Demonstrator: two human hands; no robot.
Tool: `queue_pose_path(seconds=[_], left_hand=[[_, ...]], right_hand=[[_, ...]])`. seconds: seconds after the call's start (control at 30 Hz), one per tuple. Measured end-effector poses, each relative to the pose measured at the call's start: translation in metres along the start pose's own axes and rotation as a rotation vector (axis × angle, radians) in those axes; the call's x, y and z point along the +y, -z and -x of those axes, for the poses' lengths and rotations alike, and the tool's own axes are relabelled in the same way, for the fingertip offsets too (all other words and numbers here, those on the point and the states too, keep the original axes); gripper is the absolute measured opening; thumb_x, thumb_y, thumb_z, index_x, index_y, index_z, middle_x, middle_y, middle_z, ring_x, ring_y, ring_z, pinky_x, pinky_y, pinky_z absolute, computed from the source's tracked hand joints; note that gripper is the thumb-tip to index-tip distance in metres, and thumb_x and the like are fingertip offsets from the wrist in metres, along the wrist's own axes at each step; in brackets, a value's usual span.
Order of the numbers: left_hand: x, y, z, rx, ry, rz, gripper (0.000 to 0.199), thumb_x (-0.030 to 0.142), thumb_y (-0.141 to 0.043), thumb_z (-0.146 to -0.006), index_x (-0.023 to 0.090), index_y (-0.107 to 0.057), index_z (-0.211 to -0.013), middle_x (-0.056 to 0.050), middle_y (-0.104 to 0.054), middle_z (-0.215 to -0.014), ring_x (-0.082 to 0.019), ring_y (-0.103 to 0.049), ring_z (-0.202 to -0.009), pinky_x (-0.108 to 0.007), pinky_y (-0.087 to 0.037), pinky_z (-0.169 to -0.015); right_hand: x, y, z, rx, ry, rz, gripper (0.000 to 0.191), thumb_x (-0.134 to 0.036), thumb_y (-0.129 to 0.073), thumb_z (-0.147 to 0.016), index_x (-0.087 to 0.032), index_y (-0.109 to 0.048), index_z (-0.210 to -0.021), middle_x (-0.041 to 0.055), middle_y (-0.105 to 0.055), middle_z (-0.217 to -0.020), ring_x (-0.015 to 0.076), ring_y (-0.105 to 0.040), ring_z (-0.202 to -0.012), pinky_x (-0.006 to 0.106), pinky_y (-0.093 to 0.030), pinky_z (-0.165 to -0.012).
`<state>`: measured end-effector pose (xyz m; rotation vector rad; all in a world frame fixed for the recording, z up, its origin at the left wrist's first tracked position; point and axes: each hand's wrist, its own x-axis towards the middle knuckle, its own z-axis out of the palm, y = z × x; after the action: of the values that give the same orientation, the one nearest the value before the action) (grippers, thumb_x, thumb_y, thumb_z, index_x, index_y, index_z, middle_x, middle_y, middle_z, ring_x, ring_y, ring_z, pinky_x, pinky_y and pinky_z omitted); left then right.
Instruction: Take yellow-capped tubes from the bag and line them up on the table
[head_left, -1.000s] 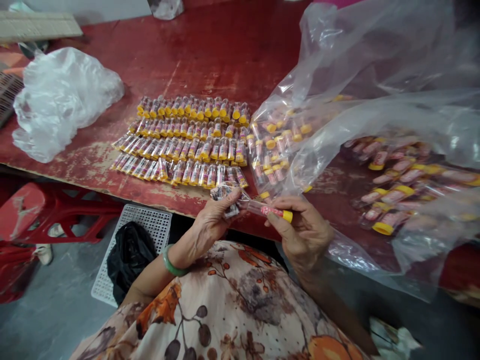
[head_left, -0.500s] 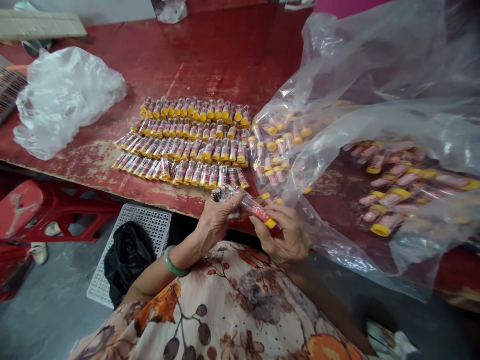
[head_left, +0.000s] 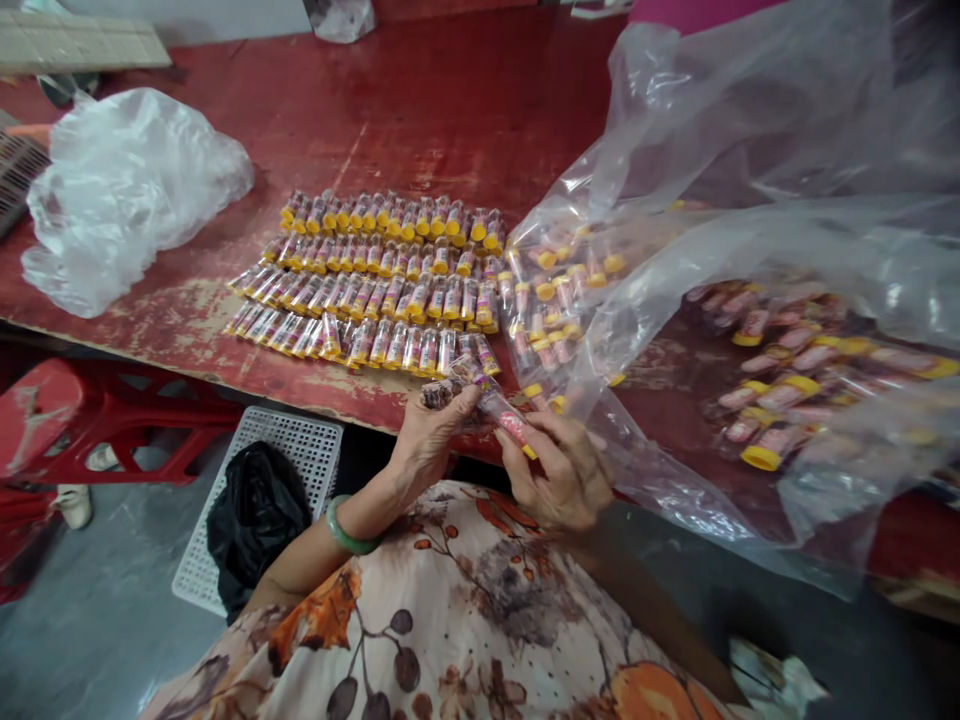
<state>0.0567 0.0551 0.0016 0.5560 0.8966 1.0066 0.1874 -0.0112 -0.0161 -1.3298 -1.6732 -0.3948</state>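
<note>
A clear tube with pink-and-red print and a yellow cap (head_left: pixel 516 424) slants between my two hands. My right hand (head_left: pixel 559 468) is closed around its capped lower end. My left hand (head_left: pixel 433 428) pinches a small bunch of crinkled, printed film pieces (head_left: pixel 444 392) between thumb and fingers. The tube's upper end meets the left thumb and the film there; exactly how they overlap is too small to tell. Just beyond my hands, several rows of yellow-capped tubes (head_left: pixel 390 295) lie side by side on the red table (head_left: pixel 465 100).
At right, a large clear plastic bag (head_left: pixel 675 250) spreads over many loose capped tubes (head_left: pixel 780 392). A crumpled white plastic bag (head_left: pixel 135 190) lies on the table's left. Below are a red stool (head_left: pixel 120 420) and a white perforated crate (head_left: pixel 319 440) with a black bag (head_left: pixel 259 510).
The tube and my right hand have moved slightly left, closer to my left hand. The tube's upper end now sits nearer the left thumb and film pieces.
</note>
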Motion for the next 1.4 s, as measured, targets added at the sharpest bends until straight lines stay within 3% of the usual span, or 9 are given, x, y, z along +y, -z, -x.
queue_pose_path(seconds=[0.17, 0.33, 0.43, 0.53, 0.63, 0.77, 0.93, 1.17, 1.4], left_hand=[[-0.004, 0.003, 0.000, -0.024, 0.003, 0.013, 0.031, 0.027, -0.089, -0.058, 0.014, -0.069, -0.078, 0.000, -0.068, -0.073, -0.011, -0.062, -0.063, -0.023, -0.053, -0.064], [0.003, 0.003, 0.002, -0.024, 0.177, 0.033, 0.035, 0.024, -0.089, -0.058, 0.013, -0.071, -0.085, -0.003, -0.071, -0.078, -0.013, -0.064, -0.063, -0.025, -0.055, -0.063], [0.007, 0.004, 0.004, -0.084, 0.271, 0.057, 0.033, 0.027, -0.088, -0.061, 0.013, -0.071, -0.086, -0.003, -0.070, -0.079, -0.013, -0.065, -0.064, -0.026, -0.055, -0.063], [0.005, 0.004, 0.006, -0.136, 0.307, 0.053, 0.033, 0.025, -0.089, -0.059, 0.013, -0.072, -0.084, -0.003, -0.070, -0.078, -0.012, -0.063, -0.063, -0.024, -0.053, -0.062], [0.002, 0.001, 0.009, -0.140, 0.307, -0.030, 0.034, 0.027, -0.091, -0.056, 0.012, -0.073, -0.082, -0.004, -0.070, -0.078, -0.011, -0.063, -0.064, -0.021, -0.051, -0.061], [0.006, -0.004, 0.014, -0.194, 0.360, -0.125, 0.039, 0.034, -0.091, -0.055, 0.013, -0.075, -0.083, -0.005, -0.070, -0.075, -0.014, -0.063, -0.061, -0.026, -0.053, -0.061], [0.010, -0.003, 0.015, -0.226, 0.345, -0.121, 0.033, 0.039, -0.087, -0.061, 0.014, -0.075, -0.078, -0.004, -0.069, -0.070, -0.013, -0.062, -0.056, -0.027, -0.054, -0.058], [0.012, 0.003, 0.011, -0.394, 0.325, -0.240, 0.029, 0.038, -0.082, -0.069, 0.013, -0.074, -0.082, -0.006, -0.068, -0.065, -0.014, -0.063, -0.053, -0.022, -0.051, -0.050], [0.012, 0.006, 0.008, -0.391, 0.317, -0.235, 0.029, 0.039, -0.082, -0.070, 0.012, -0.074, -0.078, -0.007, -0.067, -0.059, -0.012, -0.062, -0.049, -0.020, -0.050, -0.049]], right_hand=[[0.000, -0.002, 0.005, 0.013, -0.022, -0.045, 0.035, -0.016, -0.072, -0.084, -0.022, -0.056, -0.114, 0.0059, -0.067, -0.103, 0.0186, -0.069, -0.092, 0.031, -0.057, -0.079], [-0.001, -0.007, 0.012, 0.005, -0.032, -0.159, 0.040, -0.016, -0.072, -0.083, -0.020, -0.056, -0.120, 0.0089, -0.066, -0.106, 0.0201, -0.068, -0.095, 0.032, -0.059, -0.079], [0.000, -0.007, 0.014, -0.015, -0.068, -0.366, 0.036, -0.013, -0.065, -0.086, -0.017, -0.057, -0.121, 0.0129, -0.062, -0.115, 0.0215, -0.066, -0.098, 0.034, -0.060, -0.076], [0.003, -0.005, 0.011, -0.019, -0.083, -0.424, 0.034, -0.010, -0.065, -0.085, -0.018, -0.060, -0.117, 0.0122, -0.061, -0.115, 0.0211, -0.065, -0.097, 0.033, -0.059, -0.074], [0.008, -0.004, 0.006, -0.036, -0.216, -0.473, 0.035, -0.019, -0.073, -0.081, -0.020, -0.060, -0.113, 0.0080, -0.062, -0.104, 0.0193, -0.063, -0.088, 0.035, -0.057, -0.074], [0.017, -0.004, 0.000, -0.073, -0.380, -0.607, 0.040, -0.024, -0.077, -0.078, -0.020, -0.058, -0.113, 0.0069, -0.059, -0.108, 0.0134, -0.058, -0.073, 0.031, -0.053, -0.067], [0.022, 0.006, -0.011, -0.146, -0.247, -0.545, 0.028, -0.023, -0.073, -0.082, -0.019, -0.064, -0.109, 0.0075, -0.065, -0.102, 0.0218, -0.064, -0.096, 0.035, -0.053, -0.078], [0.021, 0.008, -0.012, -0.141, -0.305, -0.573, 0.025, -0.017, -0.067, -0.085, -0.021, -0.067, -0.110, 0.0068, -0.069, -0.102, 0.0195, -0.068, -0.087, 0.033, -0.057, -0.073], [0.024, 0.004, -0.011, -0.121, -0.196, -0.580, 0.028, -0.009, -0.064, -0.086, -0.023, -0.069, -0.110, 0.0052, -0.072, -0.100, 0.0185, -0.071, -0.089, 0.031, -0.060, -0.077]])
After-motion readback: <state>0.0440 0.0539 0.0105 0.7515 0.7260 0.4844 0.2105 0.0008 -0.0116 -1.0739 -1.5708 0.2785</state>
